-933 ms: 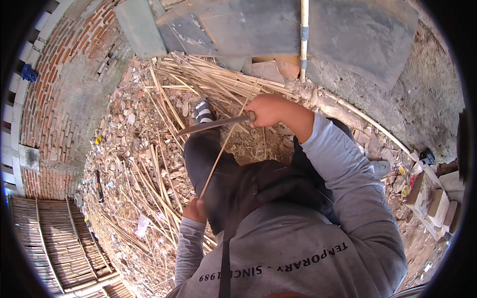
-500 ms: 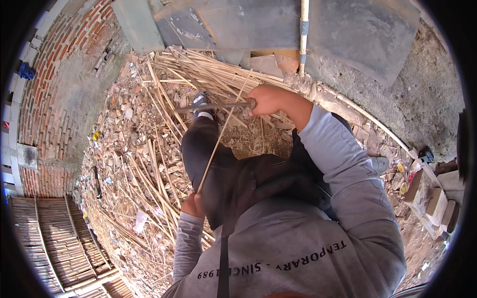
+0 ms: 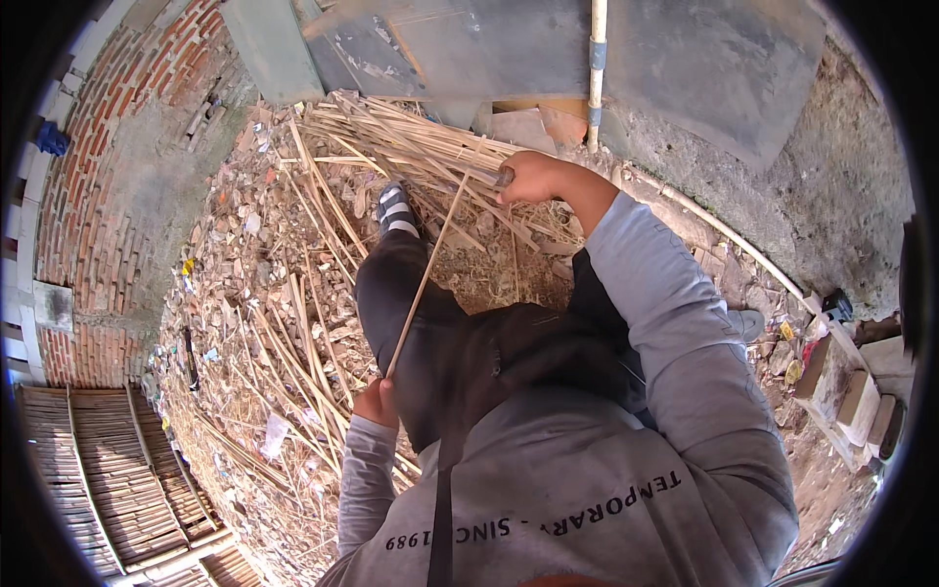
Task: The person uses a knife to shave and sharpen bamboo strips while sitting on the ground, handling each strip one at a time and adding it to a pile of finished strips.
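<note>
Head view: looking straight down a person's own body, grey sweatshirt at the bottom, dark trousers and a striped shoe (image 3: 394,207) stretched forward.
Left hand (image 3: 376,402): low by the left knee, grip clenched on the near end of a thin cane strip (image 3: 423,282).
Cane strip: runs straight and slanted from the left hand up across the dark trouser leg toward the right hand, its far end just beside that fist.
Right hand (image 3: 526,177): arm stretched forward, grip clenched on a dark tool handle (image 3: 505,178); only a short stub shows at the fist, the rest cannot be made out.
Stalk pile (image 3: 411,147): pale dry stalks heaped ahead of the shoe, more strewn down the left over the rubble ground (image 3: 245,254).
Brick wall (image 3: 93,127): curves along the left.
Woven mat (image 3: 88,470): ribbed cane panels at the lower left.
Pipe (image 3: 595,68): pale, upright against the grey wall at the top.
Bricks (image 3: 851,391): loose blocks at the far right.
</note>
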Demonstrator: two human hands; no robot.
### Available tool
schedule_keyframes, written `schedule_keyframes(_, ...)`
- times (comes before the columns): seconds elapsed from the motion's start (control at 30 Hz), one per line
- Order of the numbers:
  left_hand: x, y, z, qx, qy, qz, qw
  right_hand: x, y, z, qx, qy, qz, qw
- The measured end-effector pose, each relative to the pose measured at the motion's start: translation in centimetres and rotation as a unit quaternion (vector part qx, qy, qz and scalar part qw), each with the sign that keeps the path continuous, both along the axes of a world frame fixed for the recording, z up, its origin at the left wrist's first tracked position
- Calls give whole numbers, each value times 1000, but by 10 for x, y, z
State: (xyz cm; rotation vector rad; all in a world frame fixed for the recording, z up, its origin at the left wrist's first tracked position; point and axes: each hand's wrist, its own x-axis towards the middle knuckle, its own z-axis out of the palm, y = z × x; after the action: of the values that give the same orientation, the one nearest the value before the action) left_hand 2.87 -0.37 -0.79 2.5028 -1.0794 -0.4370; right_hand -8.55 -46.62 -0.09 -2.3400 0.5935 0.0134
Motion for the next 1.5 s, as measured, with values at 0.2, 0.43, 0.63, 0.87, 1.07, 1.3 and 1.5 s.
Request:
schedule_keyframes(0.2, -7, 11, 3, 1, -23, 3, 1000, 2, 42, 18, -63, 1, 68, 996)
schedule_keyframes(0.43, -4, -2, 1, 1, -25, 3, 1000, -14, -9, 11, -37, -22, -62, 997)
schedule_keyframes(0.63, 1, 11, -7, -5, -28, -1, 1000, -11, 17, 20, -101, -39, 2, 994)
schedule_keyframes(0.87, 3, 9, -5, -15, -13, -9, 1000, -10, 20, 28, -14, 42, 82, 996)
schedule_keyframes(1.07, 8, 13, -11, -12, -28, -4, 1000, -14, -10, 15, -71, -49, -134, 987)
schedule_keyframes(1.3, 3, 8, -10, -64, 34, 0, 997, -20, 23, 37, -101, -17, 21, 994)
schedule_keyframes(1.5, 3, 21, -5, -35, -15, 7, 999, -13, 31, 37, -80, 0, 70, 994)
